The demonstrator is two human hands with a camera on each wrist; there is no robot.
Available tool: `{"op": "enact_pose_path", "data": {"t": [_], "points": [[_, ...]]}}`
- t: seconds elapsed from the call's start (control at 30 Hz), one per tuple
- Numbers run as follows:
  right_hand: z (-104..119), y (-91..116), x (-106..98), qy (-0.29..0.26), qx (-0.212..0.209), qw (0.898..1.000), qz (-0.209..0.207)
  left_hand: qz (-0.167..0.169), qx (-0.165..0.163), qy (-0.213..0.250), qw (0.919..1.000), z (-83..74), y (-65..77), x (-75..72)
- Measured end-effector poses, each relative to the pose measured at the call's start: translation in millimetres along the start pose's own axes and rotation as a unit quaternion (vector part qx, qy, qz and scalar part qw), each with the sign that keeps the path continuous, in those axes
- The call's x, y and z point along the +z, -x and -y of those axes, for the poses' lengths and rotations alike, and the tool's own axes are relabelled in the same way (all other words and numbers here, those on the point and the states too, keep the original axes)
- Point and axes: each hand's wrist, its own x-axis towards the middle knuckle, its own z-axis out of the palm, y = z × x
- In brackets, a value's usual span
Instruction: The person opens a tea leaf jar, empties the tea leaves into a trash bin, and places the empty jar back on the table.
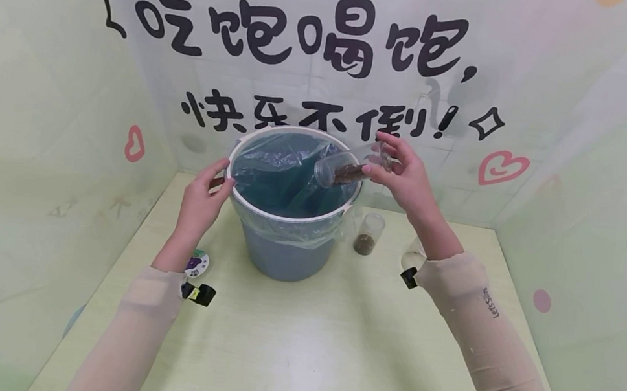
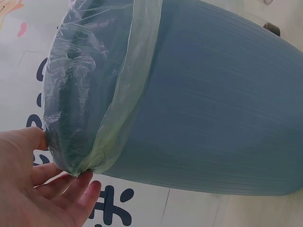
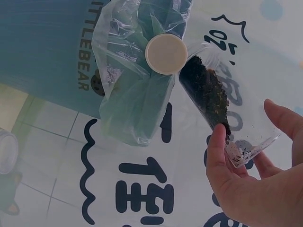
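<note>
A blue-grey trash bin (image 1: 282,258) stands on the table, its white rim lined with a clear plastic bag (image 1: 308,238). At the left of the rim, my left hand (image 1: 202,200) pinches the bin's edge and bag, thumb and fingers on opposite sides. My right hand (image 1: 404,175) holds a clear plastic jar (image 1: 346,172) near its base over the right side of the bin. The jar is tilted, mouth down-left, with dark brown crumbly material (image 3: 210,94) lying along its lower side. Whether any is falling out cannot be told.
A second clear jar (image 1: 369,234) with brown material at its bottom stands right of the bin. Another clear container (image 1: 413,257) is partly hidden behind the right wrist. A round sticker-like disc (image 1: 198,264) lies by the left wrist. Printed fabric walls enclose the table.
</note>
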Motion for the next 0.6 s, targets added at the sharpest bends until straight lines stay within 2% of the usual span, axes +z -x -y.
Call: {"op": "enact_pose_path", "data": {"t": [0.6], "points": [[0.2, 0.9, 0.0, 0.022, -0.007, 1.0, -0.011, -0.001, -0.007, -0.001, 1.0, 0.6, -0.6, 0.5]]}}
